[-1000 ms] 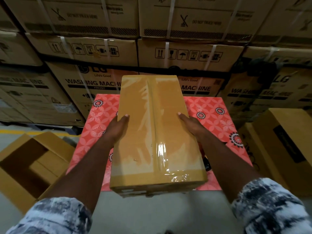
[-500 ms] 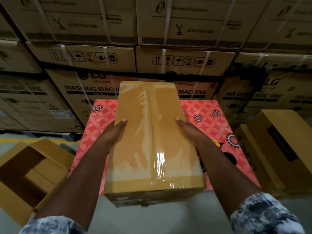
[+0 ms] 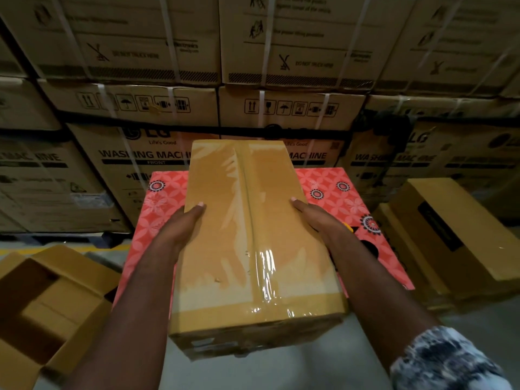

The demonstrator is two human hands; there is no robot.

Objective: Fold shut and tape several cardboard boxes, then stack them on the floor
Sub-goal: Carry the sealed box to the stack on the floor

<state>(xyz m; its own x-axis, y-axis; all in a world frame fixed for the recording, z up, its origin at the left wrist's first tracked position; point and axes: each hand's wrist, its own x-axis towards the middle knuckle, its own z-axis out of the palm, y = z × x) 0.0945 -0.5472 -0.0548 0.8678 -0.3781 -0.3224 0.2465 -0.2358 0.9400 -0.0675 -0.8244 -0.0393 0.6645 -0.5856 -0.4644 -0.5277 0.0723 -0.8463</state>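
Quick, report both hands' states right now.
Left hand: holding the taped box by its left side.
Right hand: holding the taped box by its right side.

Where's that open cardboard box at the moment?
In the head view the open box sits on the floor at the lower left, beside the red patterned table and below the stacked washing machine cartons.
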